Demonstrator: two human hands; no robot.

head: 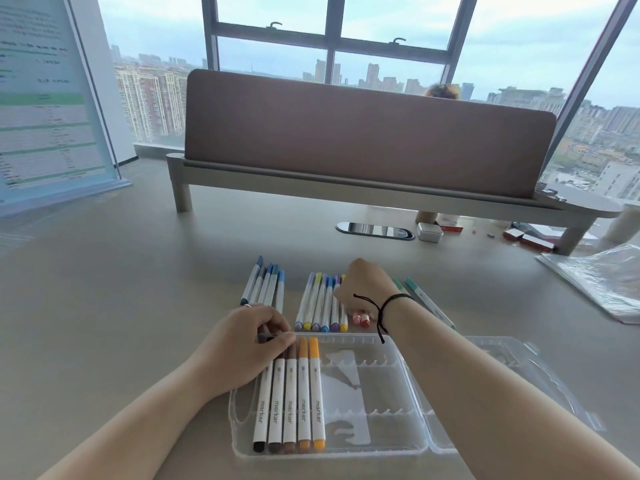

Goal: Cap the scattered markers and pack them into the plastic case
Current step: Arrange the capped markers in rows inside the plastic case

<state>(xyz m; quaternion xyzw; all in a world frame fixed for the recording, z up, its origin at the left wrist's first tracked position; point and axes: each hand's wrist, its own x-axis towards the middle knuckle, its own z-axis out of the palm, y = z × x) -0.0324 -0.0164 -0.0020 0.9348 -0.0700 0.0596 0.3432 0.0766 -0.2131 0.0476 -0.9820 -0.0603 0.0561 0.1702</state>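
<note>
A clear plastic case (377, 448) lies open near the front edge, its lid (512, 372) folded out to the right. Several capped markers (294, 407) in black, brown and orange lie side by side in its left half. My left hand (249, 344) rests over their upper ends, fingers curled on a dark marker cap. My right hand (363, 289), with a black cord on the wrist, reaches down onto a row of purple, yellow and blue markers (322, 306) beyond the case. Its fingertips are hidden. Blue markers (265, 287) lie further left, pink ones (360, 318) and green ones (426, 299) to the right.
A brown divider panel on a grey shelf (367, 133) crosses the desk at the back. A cable slot (375, 231) and a small grey box (429, 232) sit beneath it. A crinkled plastic bag (602, 282) lies at the right, a standing printed board (48, 109) at the left.
</note>
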